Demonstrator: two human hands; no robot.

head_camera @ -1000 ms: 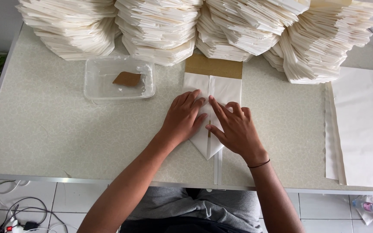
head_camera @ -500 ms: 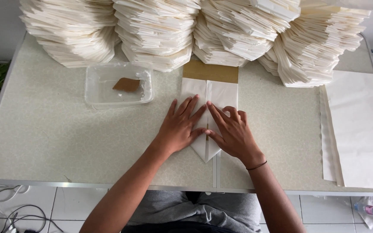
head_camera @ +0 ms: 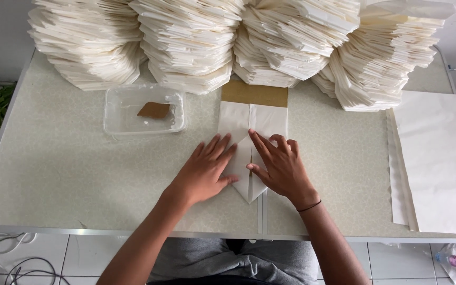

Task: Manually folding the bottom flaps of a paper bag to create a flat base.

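At the table's middle, the left hand (head_camera: 204, 171) lies flat with fingers spread and straight, palm pressing down on the left flap of a white folded paper (head_camera: 249, 134); it grips nothing. Just beside it, the right hand (head_camera: 281, 166) also rests open on the paper's right flap, index finger stretched along the centre crease, the other fingers slightly bent, a thin dark band at the wrist. Both flaps meet in a point near the table's front edge, and a brown strip (head_camera: 254, 94) shows at the paper's far end. Left of the paper sits a clear plastic tray (head_camera: 113, 113) holding a small brown piece (head_camera: 154, 110). Behind, tall stacks (head_camera: 191, 42) of folded white paper line the table's (head_camera: 54, 169) back. Flat white sheets (head_camera: 439, 158) lie at the right edge.
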